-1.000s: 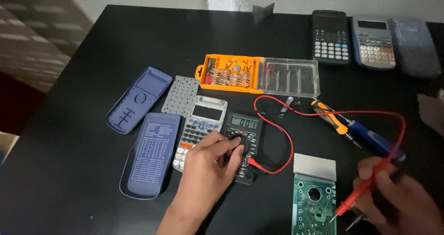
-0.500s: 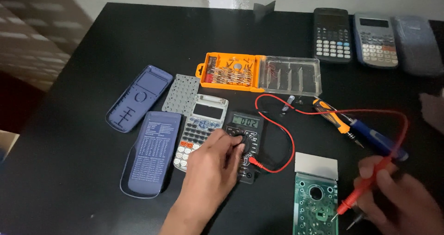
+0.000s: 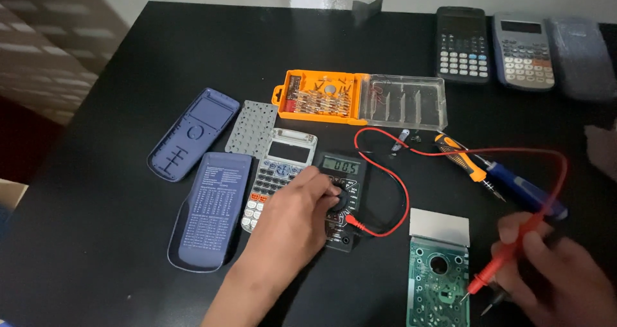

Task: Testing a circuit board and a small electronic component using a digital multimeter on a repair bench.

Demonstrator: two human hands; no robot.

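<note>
My left hand (image 3: 292,221) rests on the small black multimeter (image 3: 340,172), its fingers pinched on the round dial below the lit display. My right hand (image 3: 553,275) grips a red test probe (image 3: 508,259) and a black one beside it, their tips down at the right edge of a green circuit board (image 3: 437,279). A red lead (image 3: 385,172) loops from the meter across the black table (image 3: 193,50) to the probe. A grey calculator front (image 3: 276,172) lies just left of the meter.
Two blue calculator covers (image 3: 193,131) (image 3: 209,208) and a grey keypad mat (image 3: 252,129) lie at left. An orange bit case (image 3: 321,95) with its clear lid open sits behind, an orange-blue screwdriver (image 3: 495,176) to the right. Two whole calculators (image 3: 461,44) (image 3: 522,52) stand far right.
My left hand has kept working the meter's dial with small finger shifts. My right hand with the probes has stayed at the board's edge.
</note>
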